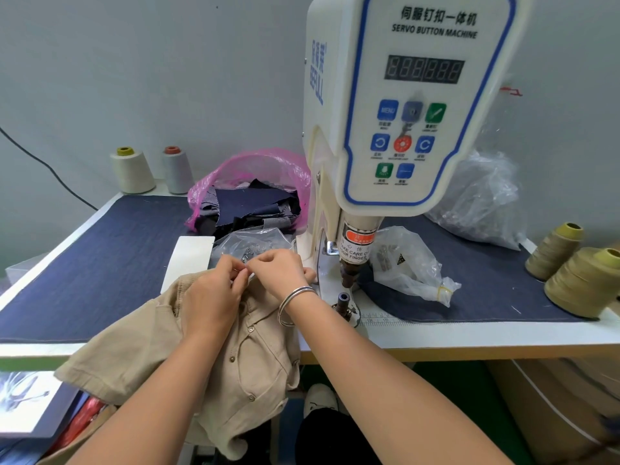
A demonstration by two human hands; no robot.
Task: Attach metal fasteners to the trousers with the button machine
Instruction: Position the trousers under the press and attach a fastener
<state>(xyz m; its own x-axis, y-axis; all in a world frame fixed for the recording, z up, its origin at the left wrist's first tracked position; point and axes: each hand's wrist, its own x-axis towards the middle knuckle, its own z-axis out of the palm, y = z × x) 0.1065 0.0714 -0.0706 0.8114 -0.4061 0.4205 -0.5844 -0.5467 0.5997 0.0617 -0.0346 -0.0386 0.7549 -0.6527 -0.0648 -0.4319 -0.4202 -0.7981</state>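
Observation:
Beige trousers (248,357) hang over the table's front edge, with metal studs along the fly. My left hand (211,297) and my right hand (281,273) meet over the waistband, fingertips pinched together on something small that I cannot make out. A clear bag of metal fasteners (251,243) lies just behind my hands. The white servo button machine (409,105) stands to the right; its punch head (349,276) hangs over the lower die (344,302), to the right of my right wrist.
A pink bag of dark fabric scraps (255,196) sits behind the hands. Clear plastic bags (409,263) lie right of the machine. Thread cones stand at the back left (132,169) and the right edge (583,283). A blue cloth (100,263) covers the table.

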